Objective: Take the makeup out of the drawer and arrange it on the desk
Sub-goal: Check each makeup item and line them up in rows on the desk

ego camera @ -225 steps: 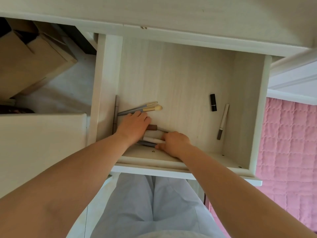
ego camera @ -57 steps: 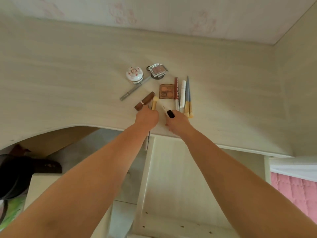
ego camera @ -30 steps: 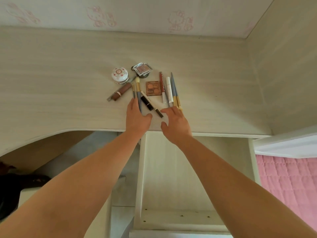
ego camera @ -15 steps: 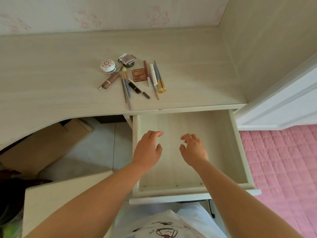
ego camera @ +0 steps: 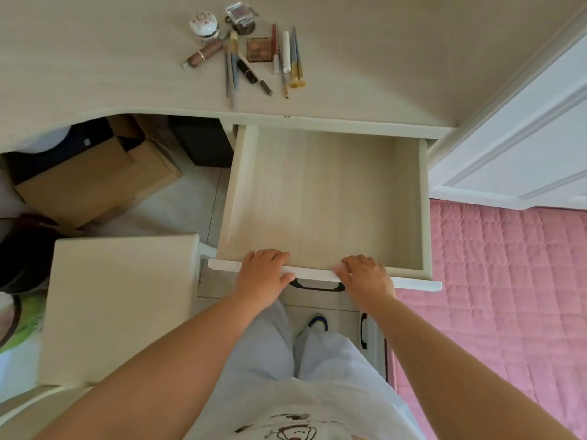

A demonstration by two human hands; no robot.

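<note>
The drawer (ego camera: 324,198) stands pulled out below the desk (ego camera: 95,58), and its bottom shows nothing inside. My left hand (ego camera: 262,277) and my right hand (ego camera: 365,277) both grip the drawer front (ego camera: 314,274), fingers curled over its top edge. On the desk above lies the makeup in a cluster: a round white jar (ego camera: 204,24), a clear compact (ego camera: 239,14), a brown palette (ego camera: 259,49), a brown tube (ego camera: 203,54), a black lipstick (ego camera: 247,71) and several brushes (ego camera: 297,58) and pencils.
A cardboard box (ego camera: 95,179) sits under the desk at the left. A white stool top (ego camera: 120,306) is beside my left arm. A pink quilt (ego camera: 508,296) and a white panel (ego camera: 524,138) lie to the right. A black handle (ego camera: 317,286) shows below the drawer front.
Both hands left the makeup on the desk, passed over the open drawer and now hold its front edge. My view has tilted down from the desk to the drawer.
</note>
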